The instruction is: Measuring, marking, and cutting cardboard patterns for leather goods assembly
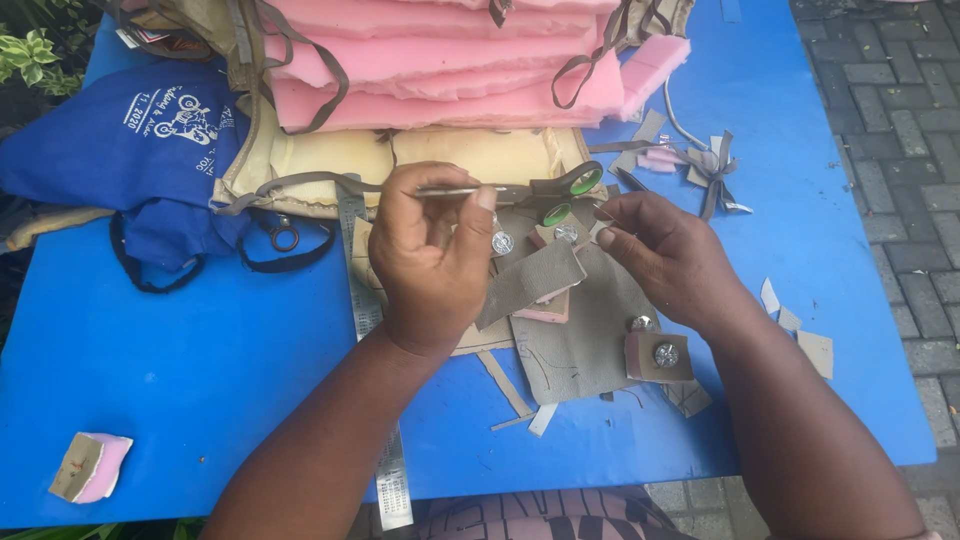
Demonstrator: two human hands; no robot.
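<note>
— Above the blue table, what does each hand hold?
— From the head view, the left hand pinches a thin metal tool. The right hand is closed on a small piece, just beside the scissors.

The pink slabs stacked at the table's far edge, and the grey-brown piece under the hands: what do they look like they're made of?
The pink slabs look like soft foam: matte, with rough cut edges and dents where straps cross them. The grey-brown piece looks like woven cloth, perhaps canvas: flat, matte, with loose threads at its edge. The left hand holds a thin metal tool above it.
</note>
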